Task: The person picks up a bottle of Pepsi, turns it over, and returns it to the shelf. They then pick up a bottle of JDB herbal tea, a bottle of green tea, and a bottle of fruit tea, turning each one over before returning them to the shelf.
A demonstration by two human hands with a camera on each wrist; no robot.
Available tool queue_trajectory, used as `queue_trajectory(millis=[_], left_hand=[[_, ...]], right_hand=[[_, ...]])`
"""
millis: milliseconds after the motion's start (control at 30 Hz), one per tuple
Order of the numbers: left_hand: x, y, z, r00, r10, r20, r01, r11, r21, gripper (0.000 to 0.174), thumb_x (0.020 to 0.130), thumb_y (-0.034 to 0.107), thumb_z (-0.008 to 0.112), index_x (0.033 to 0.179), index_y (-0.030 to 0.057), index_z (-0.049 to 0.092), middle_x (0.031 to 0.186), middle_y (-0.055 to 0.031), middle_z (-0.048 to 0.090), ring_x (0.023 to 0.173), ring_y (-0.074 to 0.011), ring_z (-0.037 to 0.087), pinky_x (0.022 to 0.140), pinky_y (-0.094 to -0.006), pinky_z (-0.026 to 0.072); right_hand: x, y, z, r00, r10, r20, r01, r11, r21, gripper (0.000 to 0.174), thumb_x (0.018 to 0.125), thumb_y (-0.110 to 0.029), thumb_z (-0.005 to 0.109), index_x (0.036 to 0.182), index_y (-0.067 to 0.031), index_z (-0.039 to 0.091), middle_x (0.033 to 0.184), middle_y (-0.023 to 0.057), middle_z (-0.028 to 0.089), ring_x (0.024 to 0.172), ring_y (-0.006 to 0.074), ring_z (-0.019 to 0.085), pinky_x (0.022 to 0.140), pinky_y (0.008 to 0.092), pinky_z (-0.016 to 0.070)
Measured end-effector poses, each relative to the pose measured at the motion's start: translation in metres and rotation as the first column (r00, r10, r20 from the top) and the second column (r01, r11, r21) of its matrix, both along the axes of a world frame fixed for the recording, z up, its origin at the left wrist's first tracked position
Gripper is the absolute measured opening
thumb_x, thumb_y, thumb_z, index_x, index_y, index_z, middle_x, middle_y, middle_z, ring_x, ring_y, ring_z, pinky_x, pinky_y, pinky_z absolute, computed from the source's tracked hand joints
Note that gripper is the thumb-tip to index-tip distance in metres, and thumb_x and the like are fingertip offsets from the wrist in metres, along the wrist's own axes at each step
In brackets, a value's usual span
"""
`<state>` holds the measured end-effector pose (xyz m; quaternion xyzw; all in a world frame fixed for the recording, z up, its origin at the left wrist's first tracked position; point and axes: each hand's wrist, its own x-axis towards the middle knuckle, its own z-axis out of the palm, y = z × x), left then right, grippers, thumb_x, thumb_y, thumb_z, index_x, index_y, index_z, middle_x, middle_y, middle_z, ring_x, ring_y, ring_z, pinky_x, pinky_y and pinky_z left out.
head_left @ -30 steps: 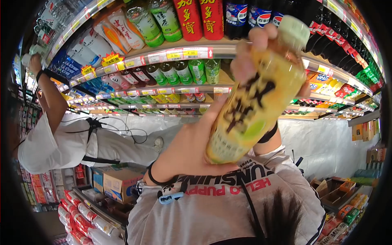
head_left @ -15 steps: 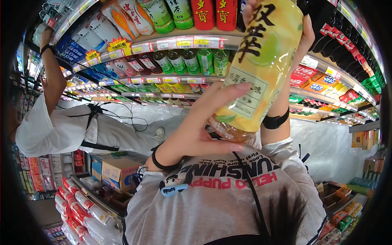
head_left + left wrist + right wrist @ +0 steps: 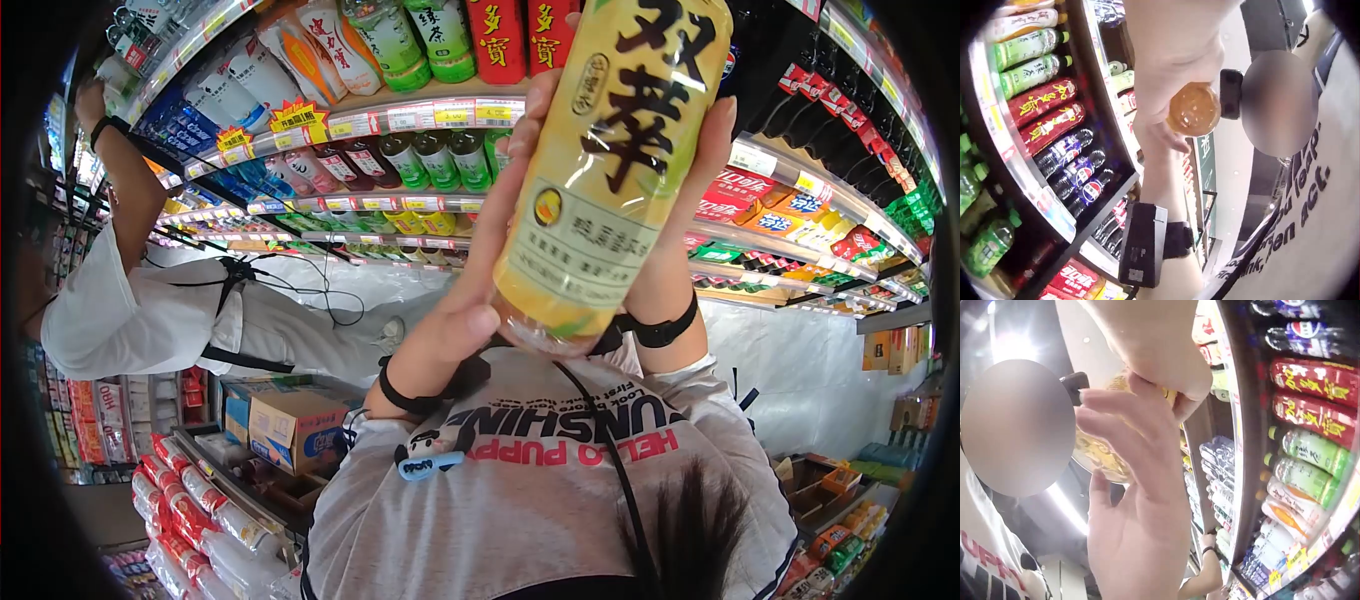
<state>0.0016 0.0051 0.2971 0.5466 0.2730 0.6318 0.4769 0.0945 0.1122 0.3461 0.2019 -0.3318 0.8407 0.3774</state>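
Note:
A yellow-labelled bottle [image 3: 610, 170] is held up before the chest, tilted, with its top beyond the upper edge of the head view. The left hand [image 3: 460, 310] grips its left side, thumb by the base and fingers reaching up the side. On the other side the right hand [image 3: 685, 195] holds it, fingertips showing along the label's edge. The left wrist view shows the round amber base [image 3: 1194, 109] between the hands. In the right wrist view the left hand [image 3: 1141, 450] has its fingers and thumb spread round the bottle, partly hiding it.
Shelves of drinks [image 3: 430, 110] curve across the back. At the left another person [image 3: 140, 320] reaches to a shelf. Cardboard boxes [image 3: 290, 425] and packs with red wrapping [image 3: 185, 510] stand lower left; more boxes [image 3: 890, 345] are at the right.
The bottle has shifted up and turned, bringing a different part of its label to face the head camera. The left thumb and fingers have moved off the label's front to its side and base.

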Motion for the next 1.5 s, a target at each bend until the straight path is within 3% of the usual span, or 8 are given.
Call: queue_trajectory(millis=[233, 467, 733, 867, 1067, 1200, 1433, 1500], left_hand=[[0.009, -0.009, 0.023, 0.883, 0.271, -0.384, -0.259, 0.962, 0.083, 0.096, 0.066, 0.012, 0.070, 0.138, -0.0012, 0.008, 0.138, -0.0158, 0.025, 0.127, -0.0237, 0.030, 0.102, -0.0353, 0.0257], [0.015, -0.017, 0.025, 0.987, 0.116, -0.111, -0.134, 0.976, -0.173, 0.097, 0.066, 0.007, 0.071, 0.139, 0.0004, 0.006, 0.139, -0.0140, 0.025, 0.128, -0.0223, 0.027, 0.102, -0.0358, 0.0260], [0.005, -0.026, 0.018, 0.935, -0.146, 0.324, 0.216, 0.957, -0.192, 0.098, 0.068, 0.005, 0.067, 0.140, 0.0038, 0.001, 0.141, -0.0106, 0.022, 0.129, -0.0203, 0.025, 0.103, -0.0355, 0.0241], [0.017, -0.030, 0.031, 0.960, 0.012, 0.279, 0.058, 0.969, -0.241, 0.094, 0.061, 0.036, 0.076, 0.129, -0.0059, 0.025, 0.114, -0.0252, 0.050, 0.091, -0.0336, 0.059, 0.074, -0.0424, 0.0508], [-0.010, -0.027, 0.005, 1.000, 0.003, 0.028, 0.001, 0.991, -0.136, 0.100, 0.048, 0.015, 0.083, 0.128, -0.0053, 0.027, 0.114, -0.0226, 0.051, 0.095, -0.0328, 0.058, 0.079, -0.0410, 0.0492], [-0.015, -0.029, -0.002, 0.997, 0.069, 0.038, -0.065, 0.992, -0.109, 0.101, 0.047, 0.012, 0.082, 0.129, -0.0046, 0.026, 0.120, -0.0211, 0.045, 0.097, -0.0300, 0.056, 0.081, -0.0400, 0.0471], [-0.025, -0.039, 0.006, 0.996, 0.087, -0.001, -0.086, 0.982, -0.171, 0.113, 0.048, 0.007, 0.081, 0.137, 0.0027, 0.011, 0.133, -0.0098, 0.033, 0.122, -0.0196, 0.035, 0.101, -0.0355, 0.0282], [-0.025, -0.040, 0.010, 0.994, 0.110, -0.022, -0.112, 0.982, -0.151, 0.114, 0.049, 0.007, 0.081, 0.138, 0.0028, 0.010, 0.133, -0.0093, 0.032, 0.123, -0.0191, 0.033, 0.101, -0.0348, 0.0267]], right_hand=[[0.025, -0.009, 0.011, 0.542, -0.798, 0.266, 0.689, 0.602, 0.404, 0.064, 0.087, -0.058, 0.033, 0.118, -0.0024, 0.044, 0.104, 0.0110, 0.058, 0.090, 0.0192, 0.059, 0.076, 0.0301, 0.0488], [0.036, -0.008, 0.014, 0.584, -0.758, 0.289, 0.651, 0.651, 0.392, 0.046, 0.093, -0.036, 0.042, 0.124, -0.0035, 0.039, 0.107, 0.0045, 0.052, 0.095, 0.0086, 0.048, 0.083, 0.0229, 0.0378], [0.034, -0.006, 0.006, 0.808, -0.578, 0.111, 0.483, 0.759, 0.436, 0.087, 0.078, -0.034, 0.063, 0.139, -0.0012, 0.010, 0.134, 0.0144, 0.034, 0.121, 0.0222, 0.038, 0.098, 0.0312, 0.0297], [0.027, -0.011, -0.003, 0.834, -0.533, 0.146, 0.446, 0.805, 0.391, 0.096, 0.076, -0.043, 0.064, 0.140, -0.0031, 0.005, 0.142, 0.0124, 0.019, 0.128, 0.0226, 0.028, 0.102, 0.0328, 0.0242], [0.026, -0.011, -0.008, 0.812, -0.536, 0.230, 0.296, 0.719, 0.629, 0.085, 0.084, -0.046, 0.053, 0.141, -0.0046, 0.005, 0.140, 0.0139, 0.023, 0.122, 0.0229, 0.036, 0.099, 0.0332, 0.0295], [0.027, 0.000, -0.012, 0.692, -0.677, 0.251, 0.253, 0.553, 0.794, 0.068, 0.088, -0.042, 0.047, 0.138, -0.0051, 0.021, 0.126, 0.0164, 0.045, 0.116, 0.0216, 0.044, 0.094, 0.0343, 0.0354], [0.010, 0.098, -0.128, -0.196, -0.940, -0.281, 0.065, -0.298, 0.952, 0.049, 0.083, -0.025, 0.056, 0.122, 0.0006, 0.043, 0.129, 0.0185, 0.040, 0.121, 0.0341, 0.036, 0.101, 0.0442, 0.0250], [0.011, 0.108, -0.152, -0.250, -0.874, -0.417, -0.118, -0.400, 0.909, 0.060, 0.077, -0.024, 0.061, 0.128, -0.0018, 0.038, 0.135, 0.0146, 0.034, 0.126, 0.0298, 0.030, 0.104, 0.0462, 0.0203]])
